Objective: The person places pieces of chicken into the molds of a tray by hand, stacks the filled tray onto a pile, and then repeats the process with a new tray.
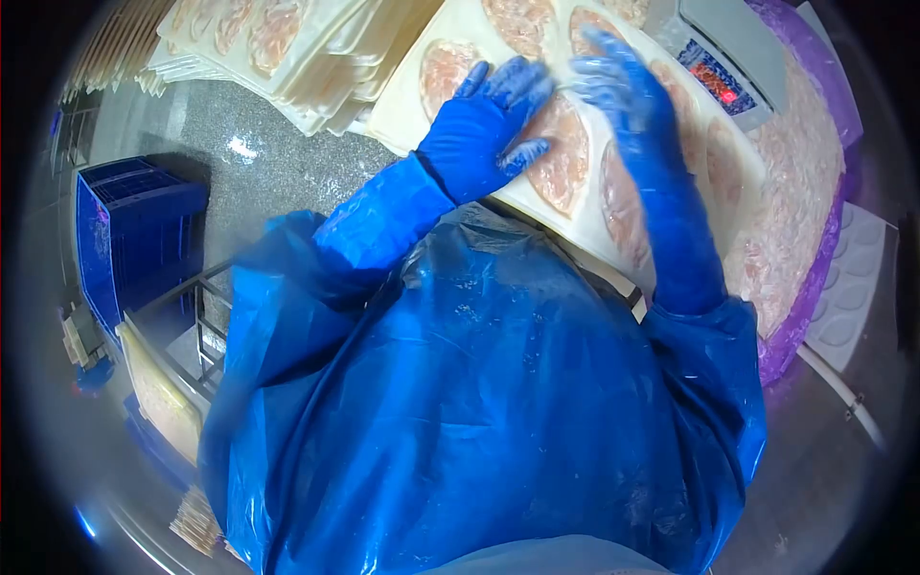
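Note:
A cream moulded tray (pixel 599 222) lies in front of me, its oval hollows filled with pale pink raw meat (pixel 558 158). My left hand (pixel 500 120), in a blue glove smeared with whitish residue, rests over the middle of the tray beside one filled hollow. Its fingers are stretched out and the thumb stands apart. Over the tray's right half is my right hand (pixel 623 86), gloved too and slightly blurred. Its fingers reach out to the left, spread apart, with nothing visible in them.
Stacked filled trays (pixel 316 72) stand at the upper left. On the right, a scale with a red-lit display (pixel 721 84) sits by a heap of minced meat (pixel 791 192) on purple sheeting (pixel 815 273). A blue crate (pixel 139 235) is at far left, an oval-hollowed white tray (pixel 848 287) at far right.

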{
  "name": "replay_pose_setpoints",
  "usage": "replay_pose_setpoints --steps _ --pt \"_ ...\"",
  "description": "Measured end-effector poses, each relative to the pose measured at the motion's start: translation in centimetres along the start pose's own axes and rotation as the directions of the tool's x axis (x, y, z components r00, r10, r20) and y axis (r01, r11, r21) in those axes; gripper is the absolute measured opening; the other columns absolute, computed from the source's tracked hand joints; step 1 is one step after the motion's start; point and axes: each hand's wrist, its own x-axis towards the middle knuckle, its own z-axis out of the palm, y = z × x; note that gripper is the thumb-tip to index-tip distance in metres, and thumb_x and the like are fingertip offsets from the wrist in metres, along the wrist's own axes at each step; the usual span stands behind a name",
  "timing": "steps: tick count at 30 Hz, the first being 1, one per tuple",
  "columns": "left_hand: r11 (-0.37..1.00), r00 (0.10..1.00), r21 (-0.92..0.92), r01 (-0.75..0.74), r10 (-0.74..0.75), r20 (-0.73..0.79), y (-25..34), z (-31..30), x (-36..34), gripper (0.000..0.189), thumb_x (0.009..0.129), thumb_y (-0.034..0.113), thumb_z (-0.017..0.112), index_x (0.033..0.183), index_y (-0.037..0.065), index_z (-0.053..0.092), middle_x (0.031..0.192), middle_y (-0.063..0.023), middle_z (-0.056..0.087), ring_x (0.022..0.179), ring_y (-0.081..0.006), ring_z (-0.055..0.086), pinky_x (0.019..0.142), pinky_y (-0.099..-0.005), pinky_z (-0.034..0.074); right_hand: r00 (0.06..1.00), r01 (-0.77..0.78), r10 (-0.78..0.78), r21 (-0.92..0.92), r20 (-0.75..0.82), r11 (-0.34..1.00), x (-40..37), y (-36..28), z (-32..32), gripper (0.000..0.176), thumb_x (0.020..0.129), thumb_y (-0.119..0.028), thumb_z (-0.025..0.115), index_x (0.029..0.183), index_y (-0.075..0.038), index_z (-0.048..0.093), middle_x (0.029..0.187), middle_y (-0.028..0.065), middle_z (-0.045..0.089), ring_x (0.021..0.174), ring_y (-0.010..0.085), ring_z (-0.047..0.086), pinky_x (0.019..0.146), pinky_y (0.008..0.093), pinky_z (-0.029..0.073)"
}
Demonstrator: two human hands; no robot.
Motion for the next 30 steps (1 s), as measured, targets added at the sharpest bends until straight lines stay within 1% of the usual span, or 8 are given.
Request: replay_pose_setpoints --steps 4,6,9,11,15,17,25,30 --pt "1.000 0.995 -0.005 0.020 -0.021 -0.097 0.7 -0.6 0.3 0.067 0.096 0.034 0.056 0.153 0.008 0.032 0.159 -0.0131 0.029 0.149 -0.0303 0.024 0.121 -0.0493 0.012 0.999 0.019 -0.013 0.134 -0.044 0.991 -3.4 0.3 -8.7 0.043 0.098 -0.008 0.053 0.139 0.004 0.048 0.115 0.0117 0.067 0.101 0.0144 0.064 0.089 0.0253 0.052" --pt "0.997 0.994 -0.053 -0.049 0.044 -0.096 2.1 -1.3 1.1 0.067 0.095 0.037 0.057 0.152 0.009 0.034 0.159 -0.0133 0.031 0.149 -0.0308 0.024 0.121 -0.0494 0.012 0.984 0.095 -0.143 -0.366 -0.106 0.926 -6.1 1.5 -15.2 0.044 0.104 -0.015 0.042 0.142 0.006 0.042 0.130 0.0160 0.060 0.104 0.0204 0.065 0.093 0.0278 0.052" --pt "0.995 0.997 -0.050 -0.083 0.083 -0.010 0.8 0.4 0.5 0.064 0.095 0.038 0.058 0.149 0.008 0.040 0.156 -0.0164 0.034 0.147 -0.0323 0.027 0.120 -0.0496 0.015 0.862 -0.068 -0.039 -0.191 -0.505 0.979 -10.5 7.1 -24.5 0.042 0.101 -0.011 0.048 0.140 0.006 0.047 0.127 0.0159 0.062 0.107 0.0240 0.065 0.096 0.0299 0.051" --pt "0.992 0.990 -0.127 -0.009 -0.009 -0.139 -0.4 -0.8 -0.2 0.063 0.094 0.036 0.059 0.148 0.007 0.041 0.155 -0.0176 0.035 0.146 -0.0321 0.029 0.120 -0.0503 0.014 0.936 -0.128 -0.231 -0.868 -0.265 0.479 -13.8 10.2 -28.7 0.033 0.096 -0.020 0.059 0.125 -0.003 0.062 0.124 0.0162 0.065 0.110 0.0312 0.064 0.095 0.0362 0.050" --pt "0.983 0.944 0.065 0.171 -0.144 -0.298 -4.7 -1.0 -3.6 0.060 0.096 0.027 0.061 0.147 0.002 0.042 0.152 -0.0203 0.040 0.143 -0.0348 0.034 0.120 -0.0473 0.019 0.931 -0.081 -0.277 -0.875 -0.237 0.477 -12.4 6.4 -26.7 0.032 0.091 -0.021 0.065 0.119 -0.006 0.064 0.117 0.0164 0.067 0.109 0.0327 0.064 0.092 0.0384 0.051" --pt "0.943 0.896 0.027 0.333 -0.307 -0.320 -4.6 -0.3 -4.1 0.058 0.097 0.028 0.059 0.146 0.000 0.042 0.149 -0.0225 0.044 0.140 -0.0364 0.040 0.118 -0.0438 0.027 0.966 -0.100 -0.198 -0.950 -0.164 0.296 -11.5 5.4 -26.6 0.030 0.090 -0.013 0.067 0.119 -0.003 0.065 0.114 0.0175 0.068 0.102 0.0271 0.067 0.088 0.0358 0.052" --pt "0.907 0.830 -0.148 0.394 -0.420 -0.366 -5.1 0.4 -3.7 0.056 0.100 0.028 0.057 0.146 -0.002 0.042 0.147 -0.0224 0.046 0.137 -0.0312 0.045 0.114 -0.0392 0.034 0.935 -0.306 -0.007 -0.815 -0.355 0.492 -7.4 6.3 -31.4 0.032 0.093 -0.019 0.065 0.121 -0.004 0.063 0.107 0.0140 0.067 0.104 0.0236 0.065 0.093 0.0316 0.049" --pt "0.730 0.749 -0.498 0.467 -0.626 -0.216 -9.0 -1.9 -4.8 0.049 0.102 0.023 0.053 0.143 -0.003 0.046 0.143 -0.0176 0.052 0.132 -0.0231 0.048 0.111 -0.0352 0.036 0.889 -0.364 0.347 -0.001 -0.299 0.931 -14.2 -0.3 -28.5 0.037 0.093 -0.020 0.065 0.126 -0.004 0.060 0.112 0.0132 0.066 0.108 0.0233 0.063 0.095 0.0322 0.049"
